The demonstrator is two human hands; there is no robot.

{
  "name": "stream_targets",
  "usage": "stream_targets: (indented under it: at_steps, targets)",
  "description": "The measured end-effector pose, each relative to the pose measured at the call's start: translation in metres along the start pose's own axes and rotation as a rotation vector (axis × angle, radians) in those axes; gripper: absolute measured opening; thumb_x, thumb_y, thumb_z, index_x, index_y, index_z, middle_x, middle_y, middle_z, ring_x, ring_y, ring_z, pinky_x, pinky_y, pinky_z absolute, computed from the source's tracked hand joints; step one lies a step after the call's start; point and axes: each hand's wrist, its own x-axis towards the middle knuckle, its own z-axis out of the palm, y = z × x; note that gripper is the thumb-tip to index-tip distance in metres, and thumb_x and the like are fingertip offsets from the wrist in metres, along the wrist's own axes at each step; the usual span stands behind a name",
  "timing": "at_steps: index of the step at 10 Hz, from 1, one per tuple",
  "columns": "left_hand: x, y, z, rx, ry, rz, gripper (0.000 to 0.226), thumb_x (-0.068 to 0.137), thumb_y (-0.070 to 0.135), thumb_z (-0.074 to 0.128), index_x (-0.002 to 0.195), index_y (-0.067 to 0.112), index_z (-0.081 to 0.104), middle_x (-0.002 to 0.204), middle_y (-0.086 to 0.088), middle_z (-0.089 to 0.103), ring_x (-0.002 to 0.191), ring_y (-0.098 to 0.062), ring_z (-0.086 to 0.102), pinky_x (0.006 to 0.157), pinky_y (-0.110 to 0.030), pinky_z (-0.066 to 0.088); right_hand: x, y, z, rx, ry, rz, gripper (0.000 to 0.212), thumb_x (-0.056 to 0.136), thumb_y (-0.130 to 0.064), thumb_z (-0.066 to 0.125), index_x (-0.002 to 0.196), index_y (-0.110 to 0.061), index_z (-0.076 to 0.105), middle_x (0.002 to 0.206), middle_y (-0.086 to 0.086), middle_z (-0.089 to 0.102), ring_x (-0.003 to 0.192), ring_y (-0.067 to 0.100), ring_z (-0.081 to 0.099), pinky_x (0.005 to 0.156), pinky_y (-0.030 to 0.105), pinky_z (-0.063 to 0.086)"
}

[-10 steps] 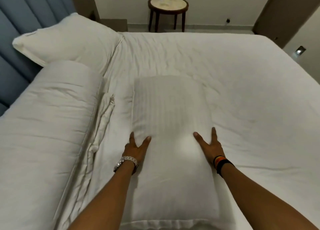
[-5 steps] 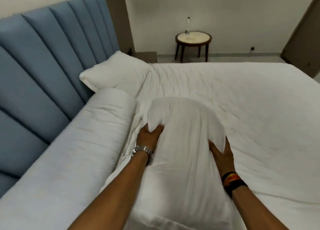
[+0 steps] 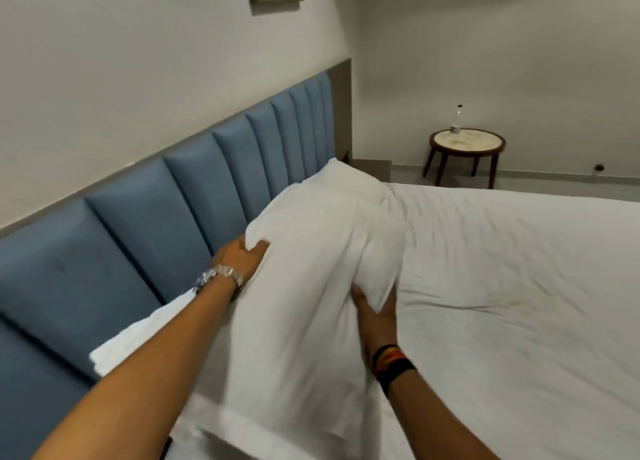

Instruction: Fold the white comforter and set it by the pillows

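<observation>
Pillow lifted toward the head of the bed

Fingers of the left hand point(image 3: 239, 255) and right hand point(image 3: 375, 312) pinch the sides of a white pillow point(image 3: 311, 286); lower it evenly, upright against the headboard point(image 3: 194, 189). The folded comforter point(image 3: 138, 335) lies along the head edge beneath; the bed point(image 3: 519, 286) is open rightward.

Prob. hotel bedrm: bed point(image 3: 519, 286) w/ padded headboard point(image 3: 194, 196).

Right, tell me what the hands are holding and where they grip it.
Both hold the plump white pillow: left hand on its left edge, right hand on its right side.
</observation>
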Motion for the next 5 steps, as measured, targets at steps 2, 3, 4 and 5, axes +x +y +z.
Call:
stream_targets:
  at_steps: [2, 3, 4, 5]
  targets:
    - [-0.022, -0.149, 0.056, 0.316, -0.198, -0.132, 0.092, 0.085, 0.089, 0.007, 0.162, 0.041, -0.001, 0.173, -0.002, 0.004, 0.157, -0.030, 0.011, 0.125, -0.051, 0.009, -0.009, 0.080, 0.053, -0.203, -0.255, 0.306, 0.119, 0.081, -0.055, 0.081, 0.165, -0.037, -0.002, 0.169, 0.001, 0.027, 0.152, 0.027, 0.035, 0.123, 0.040, 0.031]
    - [-0.021, -0.152, 0.065, 0.254, -0.187, -0.114, 0.089, 0.085, 0.086, 0.000, 0.162, 0.041, -0.004, 0.173, -0.002, 0.004, 0.158, -0.028, 0.008, 0.125, -0.051, 0.004, -0.003, 0.090, 0.063, -0.282, -0.176, 0.237, 0.117, 0.084, -0.052, 0.080, 0.166, -0.033, -0.002, 0.168, 0.002, 0.029, 0.151, 0.027, 0.036, 0.119, 0.033, 0.030]
    - [-0.016, -0.131, 0.053, 0.243, -0.143, -0.092, 0.086, 0.090, 0.083, 0.011, 0.163, 0.038, 0.000, 0.173, -0.004, 0.003, 0.158, -0.030, 0.005, 0.125, -0.052, 0.002, -0.008, 0.070, 0.054, -0.351, -0.133, 0.185, 0.112, 0.083, -0.060, 0.076, 0.167, -0.023, 0.012, 0.167, 0.002, 0.032, 0.152, 0.024, 0.035, 0.120, 0.030, 0.027]
    - [0.016, -0.064, 0.016, 0.122, -0.099, 0.149, 0.084, 0.095, 0.078, 0.019, 0.164, 0.034, 0.000, 0.173, -0.005, -0.001, 0.158, -0.028, -0.001, 0.125, -0.053, -0.002, -0.059, 0.072, 0.027, -0.409, -0.053, 0.039, 0.108, 0.060, -0.083, 0.077, 0.152, -0.037, 0.044, 0.157, -0.001, 0.049, 0.139, 0.007, 0.050, 0.114, 0.027, 0.040]
